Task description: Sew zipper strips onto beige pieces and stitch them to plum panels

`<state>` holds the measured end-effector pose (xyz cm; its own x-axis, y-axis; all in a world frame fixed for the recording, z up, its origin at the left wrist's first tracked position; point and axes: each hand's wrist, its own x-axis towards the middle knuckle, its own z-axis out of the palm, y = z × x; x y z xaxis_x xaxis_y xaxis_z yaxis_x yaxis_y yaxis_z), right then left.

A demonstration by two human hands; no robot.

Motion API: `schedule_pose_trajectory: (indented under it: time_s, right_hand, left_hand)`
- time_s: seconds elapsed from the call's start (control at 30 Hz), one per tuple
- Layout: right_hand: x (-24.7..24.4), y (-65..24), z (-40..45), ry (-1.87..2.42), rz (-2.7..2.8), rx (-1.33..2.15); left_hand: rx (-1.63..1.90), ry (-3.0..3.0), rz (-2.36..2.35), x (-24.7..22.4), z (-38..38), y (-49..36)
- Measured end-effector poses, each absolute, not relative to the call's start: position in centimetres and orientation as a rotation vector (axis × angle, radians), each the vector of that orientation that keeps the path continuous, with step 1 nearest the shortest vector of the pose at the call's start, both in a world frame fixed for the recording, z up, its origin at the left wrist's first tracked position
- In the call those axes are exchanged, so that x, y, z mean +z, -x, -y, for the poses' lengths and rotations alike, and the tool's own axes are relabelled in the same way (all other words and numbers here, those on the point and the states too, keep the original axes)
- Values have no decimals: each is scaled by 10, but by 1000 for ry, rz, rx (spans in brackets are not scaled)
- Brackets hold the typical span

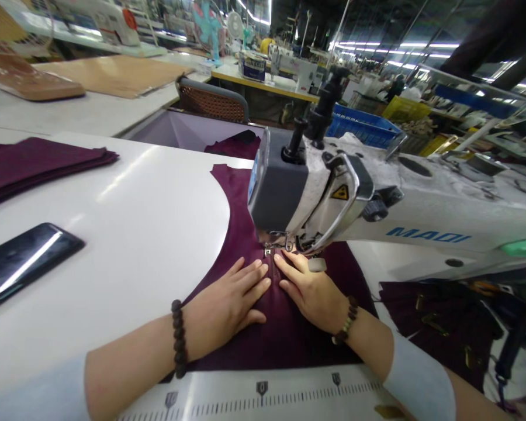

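A maroon fabric piece [289, 339] lies flat under the head of a white and grey sewing machine [276, 181]. My left hand [230, 301] rests on the fabric left of the presser foot [268, 252], its fingers stretched out. On the other side, my right hand [313, 289] presses the cloth with spread fingers, their tips close to the foot. Between the two hands a narrow seam or zipper-like strip [273, 270] runs toward the needle area; its kind is hard to make out. The needle itself is hidden.
A dark phone [30, 263] and a stack of folded maroon fabric [39, 166] lie on the white table at left. A printed ruler scale [263, 400] runs along the front edge. More maroon cloth with zipper pulls [438, 327] lies at right. A blue crate [363, 126] stands behind the machine.
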<state>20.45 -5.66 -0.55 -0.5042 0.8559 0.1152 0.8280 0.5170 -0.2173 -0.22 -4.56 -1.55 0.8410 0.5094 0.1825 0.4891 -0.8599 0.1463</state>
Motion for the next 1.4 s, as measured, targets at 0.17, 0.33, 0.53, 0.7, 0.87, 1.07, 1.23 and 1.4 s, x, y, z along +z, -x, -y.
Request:
schedule_pose_trajectory:
  time_s: [0.17,0.33,0.53,0.7,0.87,1.07,1.23,1.4]
  right_hand:
    - [-7,-205,44,1421,2526,184]
    - [-11,-205,34,1422,2528,138]
    - [-7,-206,26,1372,2617,7]
    - [-2,-206,24,1361,2701,-59]
    - [-1,-205,24,1398,2719,-97]
    - [2,-205,21,1448,2730,-36]
    - [1,-204,22,1467,2720,-14]
    - [0,-203,22,1528,2644,17]
  left_hand:
    - [296,-2918,-791,-14,32,2]
    - [278,-2928,-771,-11,19,1]
    - [290,-2888,-762,-7,10,2]
    - [343,-2871,-733,-8,6,3]
    - [383,-2856,-714,-8,4,2]
    - [436,-2861,-701,-9,0,1]
    - [436,-2868,-690,-9,1,3]
    - [455,-2880,-660,-11,-1,5]
